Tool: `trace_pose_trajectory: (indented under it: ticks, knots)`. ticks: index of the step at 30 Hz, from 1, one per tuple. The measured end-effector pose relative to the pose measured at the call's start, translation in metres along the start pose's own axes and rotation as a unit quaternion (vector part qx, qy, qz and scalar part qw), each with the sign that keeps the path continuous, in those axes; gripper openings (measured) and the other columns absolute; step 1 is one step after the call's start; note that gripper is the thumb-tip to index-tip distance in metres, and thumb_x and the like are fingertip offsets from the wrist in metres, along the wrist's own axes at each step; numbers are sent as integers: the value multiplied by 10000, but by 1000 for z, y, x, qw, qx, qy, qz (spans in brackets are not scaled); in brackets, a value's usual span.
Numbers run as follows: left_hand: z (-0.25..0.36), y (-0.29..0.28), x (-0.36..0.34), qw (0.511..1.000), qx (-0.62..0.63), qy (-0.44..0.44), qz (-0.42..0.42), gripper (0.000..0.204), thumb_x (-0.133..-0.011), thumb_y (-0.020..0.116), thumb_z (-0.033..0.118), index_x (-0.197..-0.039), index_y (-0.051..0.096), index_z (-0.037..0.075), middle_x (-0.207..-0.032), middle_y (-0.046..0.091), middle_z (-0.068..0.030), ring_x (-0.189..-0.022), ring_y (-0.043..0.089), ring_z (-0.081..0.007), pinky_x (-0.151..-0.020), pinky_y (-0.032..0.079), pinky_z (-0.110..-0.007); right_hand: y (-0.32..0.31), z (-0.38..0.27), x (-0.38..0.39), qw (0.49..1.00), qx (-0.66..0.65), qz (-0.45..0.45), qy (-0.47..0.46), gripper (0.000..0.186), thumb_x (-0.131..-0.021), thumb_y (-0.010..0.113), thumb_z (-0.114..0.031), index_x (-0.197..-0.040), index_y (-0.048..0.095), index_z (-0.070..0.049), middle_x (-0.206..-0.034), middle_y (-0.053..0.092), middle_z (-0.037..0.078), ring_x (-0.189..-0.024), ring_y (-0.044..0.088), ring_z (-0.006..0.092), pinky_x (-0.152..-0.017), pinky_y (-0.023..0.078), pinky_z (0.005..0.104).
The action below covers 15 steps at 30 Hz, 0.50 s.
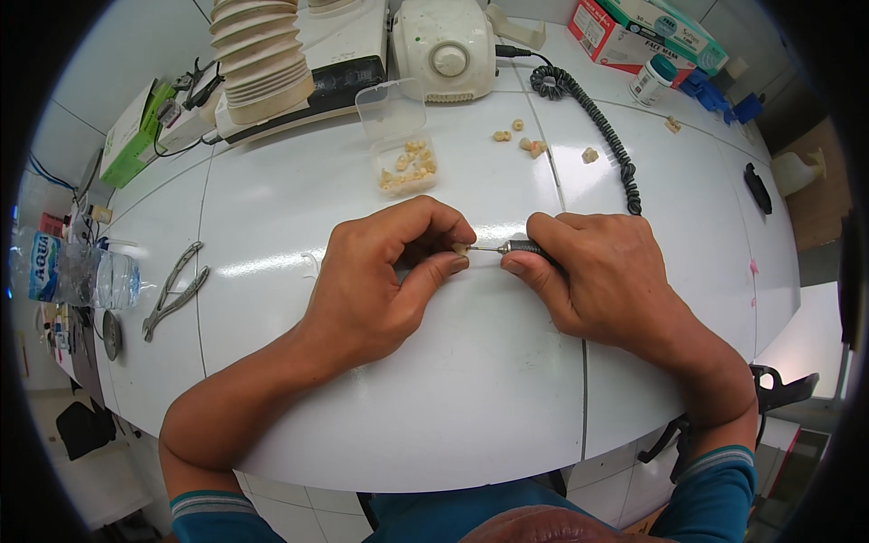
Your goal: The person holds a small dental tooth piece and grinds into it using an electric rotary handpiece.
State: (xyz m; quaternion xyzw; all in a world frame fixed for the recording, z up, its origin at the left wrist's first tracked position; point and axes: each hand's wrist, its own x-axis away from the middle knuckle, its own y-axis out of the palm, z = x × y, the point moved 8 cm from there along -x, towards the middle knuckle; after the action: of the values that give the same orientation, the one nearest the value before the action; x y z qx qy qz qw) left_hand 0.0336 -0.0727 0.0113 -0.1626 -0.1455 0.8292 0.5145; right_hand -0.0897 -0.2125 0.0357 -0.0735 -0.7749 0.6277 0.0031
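Note:
Between the thumb and index finger of my left hand [376,271] is a small cream-coloured tooth piece [462,249], mostly covered by the fingertips. My right hand [602,271] grips a dark rotary handpiece [525,246], its fingers wrapped round the grip. From the handpiece a thin metal bur [486,249] points left and reaches the tooth piece; whether it spins cannot be told. Both hands are just above the white tabletop [434,389]. Beyond the left hand stands a see-through box [389,107] with its lid up and several tooth pieces inside.
A coiled black cord [593,113] runs from the white control unit [444,54] toward my right hand. Loose tooth pieces [534,147] lie at the back. Metal pliers [172,294] and a water bottle [100,279] are at left. A ribbed hose [260,59] stands behind.

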Motion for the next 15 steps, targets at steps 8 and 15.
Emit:
trace_pose_trajectory:
  ticks: [8, 15]
  knots:
    - [1, 1, 0, 1000, 9, 13, -1, 176, -1011, 722, -90, -1181, 737, -44, -1080, 806, -103, -1002, 766, -133, -941, 622, -300, 1, 0, 0, 1000, 1, 3, -8, 505, -1117, 661, -500, -881, 707, -56, -652, 693, 119, -542, 681, 317, -531, 494, 452]
    - [0, 1, 1, 1000, 11, 4, -3, 170, -1013, 722, -87, -1178, 736, -46, -1079, 804, -100, -1001, 767, -130, -935, 621, -294, 2, 0, -1, 1000, 0, -12, 0, 517, -1121, 654, -507, -875, 710, -56, -642, 687, 115, -528, 671, 307, -521, 479, 444]
